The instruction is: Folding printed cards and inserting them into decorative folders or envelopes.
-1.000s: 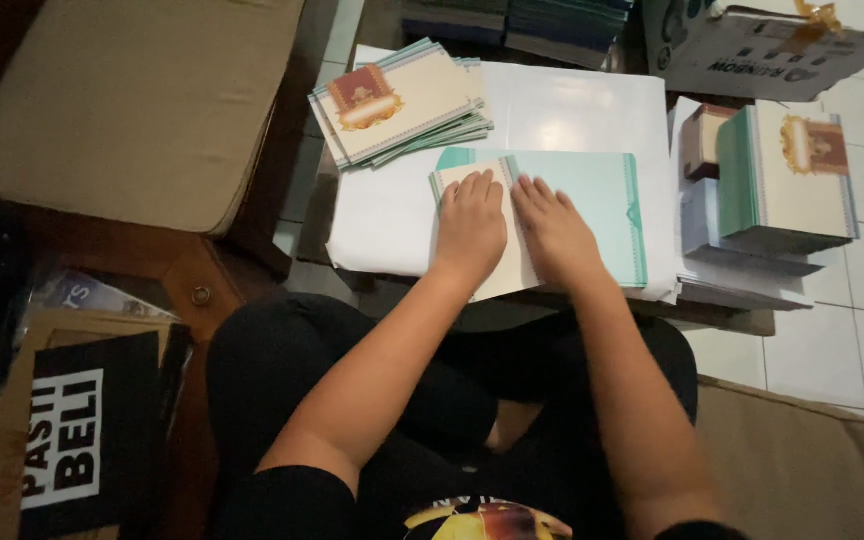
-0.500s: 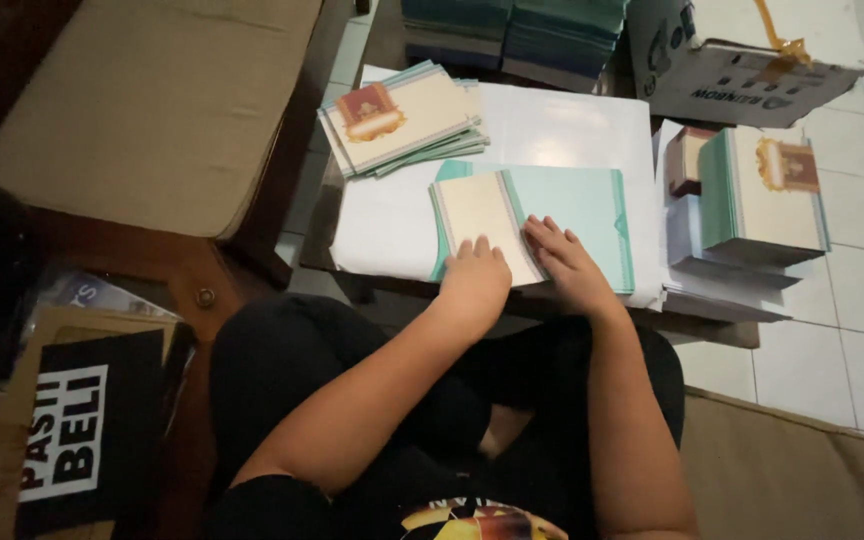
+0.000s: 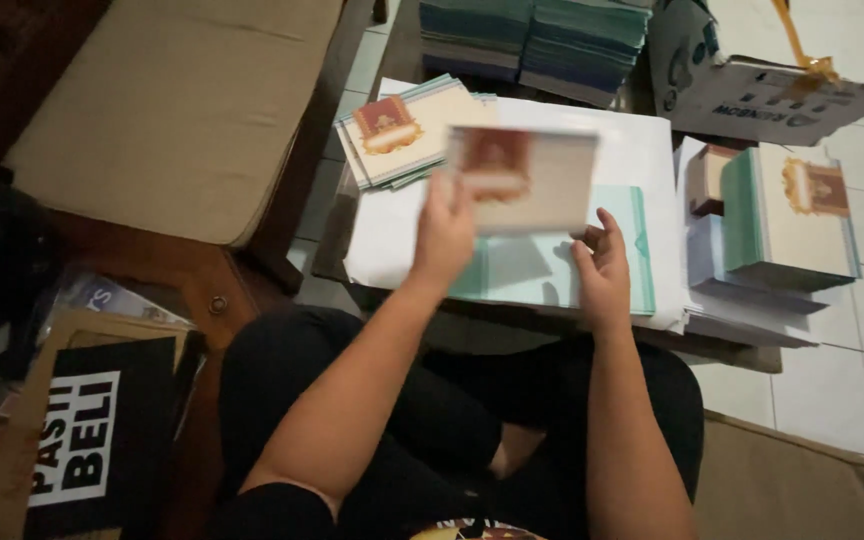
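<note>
My left hand (image 3: 445,232) holds up a folded cream card (image 3: 524,178) with a red-and-gold emblem, blurred by motion, above the low table. My right hand (image 3: 603,262) hovers just below the card's right corner, fingers apart and holding nothing. Beneath both hands lies a flat teal sheet (image 3: 552,270) on a white sheet (image 3: 642,150) that covers the table. A fanned pile of folded cards (image 3: 397,132) rests at the table's far left.
A tall stack of cream-and-teal cards (image 3: 790,215) stands at the right on white paper. Teal card stacks (image 3: 532,35) and a printed carton (image 3: 752,85) sit behind. A beige cushion (image 3: 172,110) lies left, a black-and-white printed box (image 3: 82,440) at lower left.
Both hands were pressing a fold flat on the teal sheet. The left hand has since lifted the folded card up off the table, and the right hand has come away from it.
</note>
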